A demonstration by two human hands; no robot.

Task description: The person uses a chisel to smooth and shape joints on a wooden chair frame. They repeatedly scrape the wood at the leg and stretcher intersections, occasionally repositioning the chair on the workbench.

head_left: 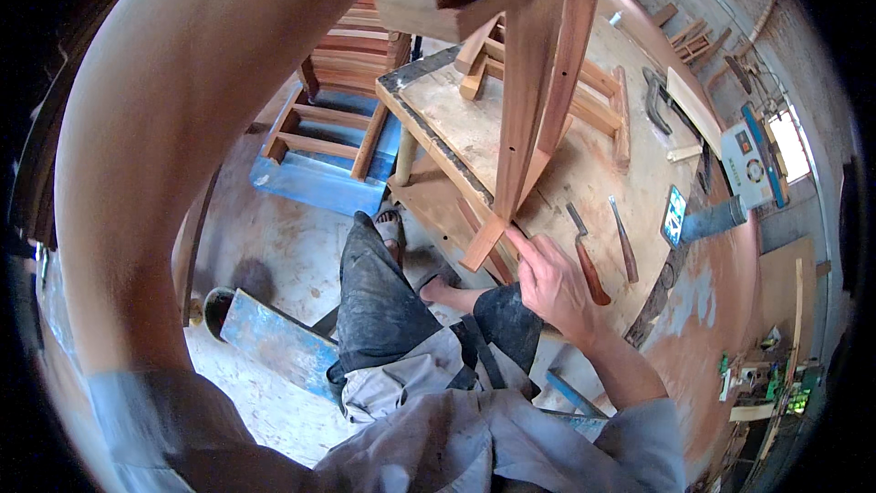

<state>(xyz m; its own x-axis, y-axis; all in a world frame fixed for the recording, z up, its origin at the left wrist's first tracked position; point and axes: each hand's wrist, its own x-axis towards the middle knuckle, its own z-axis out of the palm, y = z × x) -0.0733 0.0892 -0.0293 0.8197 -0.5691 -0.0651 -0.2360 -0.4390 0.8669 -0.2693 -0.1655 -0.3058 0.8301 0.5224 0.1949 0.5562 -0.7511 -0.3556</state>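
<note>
A jointed reddish-brown wooden frame (pixel 520 119) stands tilted over the workbench (pixel 447 96), its upper end close to the view. My left arm reaches up past the top edge, so its hand is out of sight. At the frame's lower end is my right hand (pixel 554 285), its index finger stretched out and touching the wood; the other fingers are partly hidden. Just right of that hand lie a bent-shank tool with a wooden handle (pixel 593 274) and a chisel (pixel 627 246). Another wooden frame (pixel 598 114) rests flat farther back on the bench.
Slatted wooden pieces (pixel 360 46) are stacked beyond the bench. A ladder-like frame (pixel 319 132) lies on a blue board (pixel 310 184) on the floor. A black metal tool (pixel 655 102), a phone-like rectangle (pixel 674 215) and a boxy machine (pixel 750 164) are at right; a blue-painted plank (pixel 278 338) is lower left.
</note>
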